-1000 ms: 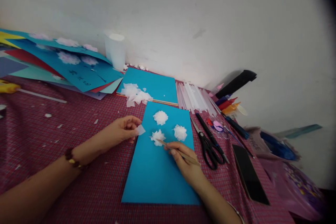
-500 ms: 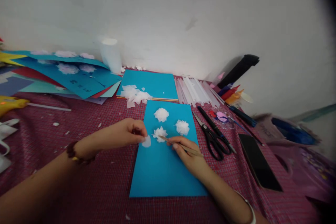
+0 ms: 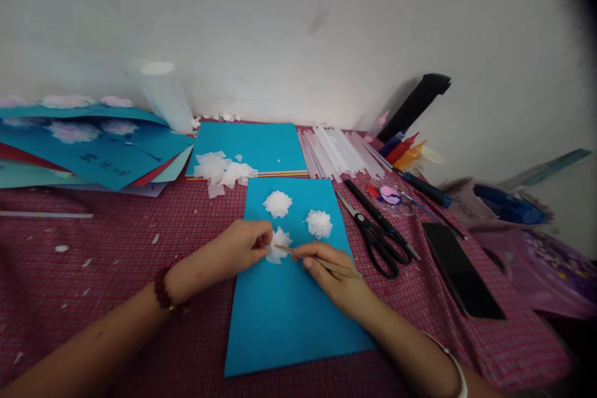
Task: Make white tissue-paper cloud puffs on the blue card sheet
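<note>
On a blue sheet of card [image 3: 289, 323] sit three white tissue-paper flowers: an upper one [image 3: 277, 204], a right one [image 3: 319, 224] and a lower-left one [image 3: 282, 237]. My left hand [image 3: 247, 245] is closed in a pinch at the lower-left flower. Between its fingertips is a small piece of white tissue paper [image 3: 276, 255], partly hidden by the fingers and lying against the flower. My right hand [image 3: 333, 270] grips a thin wooden stick [image 3: 342, 269], its tip at that same tissue piece.
White tissue pieces [image 3: 224, 171] lie on a stack of blue card [image 3: 252, 143] behind. To the right are scissors [image 3: 377, 242], a black pen [image 3: 368, 205], a phone [image 3: 461, 270], and white strips [image 3: 342, 152]. Finished-looking blue sheets with flowers [image 3: 93, 149] lie at left.
My left hand has moved right, bringing the tissue piece from beside the lower-left flower up against it. My right hand keeps the stick there. The camera view has shifted slightly.
</note>
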The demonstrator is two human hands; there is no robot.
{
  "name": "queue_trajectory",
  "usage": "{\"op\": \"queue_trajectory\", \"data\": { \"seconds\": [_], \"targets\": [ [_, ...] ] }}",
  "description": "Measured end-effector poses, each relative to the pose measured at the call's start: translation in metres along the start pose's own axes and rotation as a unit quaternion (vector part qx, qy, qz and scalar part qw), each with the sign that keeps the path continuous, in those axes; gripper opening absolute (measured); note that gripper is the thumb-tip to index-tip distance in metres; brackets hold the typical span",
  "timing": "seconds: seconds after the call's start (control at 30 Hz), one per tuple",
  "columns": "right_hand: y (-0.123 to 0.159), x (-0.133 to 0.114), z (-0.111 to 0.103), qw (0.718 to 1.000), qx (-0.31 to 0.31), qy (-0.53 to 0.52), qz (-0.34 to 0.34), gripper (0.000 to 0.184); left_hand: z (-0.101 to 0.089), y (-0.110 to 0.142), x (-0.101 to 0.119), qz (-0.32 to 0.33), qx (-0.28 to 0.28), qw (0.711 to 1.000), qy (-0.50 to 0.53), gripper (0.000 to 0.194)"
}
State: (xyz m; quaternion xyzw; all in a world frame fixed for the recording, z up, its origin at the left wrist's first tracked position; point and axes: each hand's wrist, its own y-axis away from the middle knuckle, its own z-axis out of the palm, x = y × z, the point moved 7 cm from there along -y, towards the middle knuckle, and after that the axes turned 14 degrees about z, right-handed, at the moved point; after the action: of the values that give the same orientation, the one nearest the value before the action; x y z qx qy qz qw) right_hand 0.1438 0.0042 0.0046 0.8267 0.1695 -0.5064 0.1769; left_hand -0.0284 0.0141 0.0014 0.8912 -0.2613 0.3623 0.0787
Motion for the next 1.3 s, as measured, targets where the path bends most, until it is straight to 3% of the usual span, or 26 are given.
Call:
{"op": "queue_trajectory", "data": {
  "seconds": [0.2, 0.43, 0.8, 1.1, 1.3],
  "targets": [
    [0.008, -0.008, -0.005, 0.997, 0.021, -0.059, -0.043, 0.017, -0.001, 0.002, -0.008, -0.010, 0.031, 0.999, 0.036, 0.006],
    [0.019, -0.021, 0.010, 0.989, -0.001, 0.027, -0.146, 0.023, 0.003, 0.003, -0.015, -0.005, 0.056, 0.997, 0.053, 0.010],
    [0.020, -0.021, 0.021, 0.976, 0.003, 0.146, -0.164, 0.026, 0.003, 0.006, -0.011, 0.001, 0.032, 0.996, 0.078, 0.017],
    [0.029, -0.014, 0.038, 0.933, -0.052, 0.290, -0.206, 0.038, -0.002, 0.010, -0.009, 0.011, 0.010, 0.995, 0.095, 0.024],
    [0.027, -0.024, 0.038, 0.938, -0.036, 0.274, -0.208, 0.029, 0.002, 0.007, -0.015, -0.013, 0.034, 0.992, 0.123, 0.009]
  ]
}}
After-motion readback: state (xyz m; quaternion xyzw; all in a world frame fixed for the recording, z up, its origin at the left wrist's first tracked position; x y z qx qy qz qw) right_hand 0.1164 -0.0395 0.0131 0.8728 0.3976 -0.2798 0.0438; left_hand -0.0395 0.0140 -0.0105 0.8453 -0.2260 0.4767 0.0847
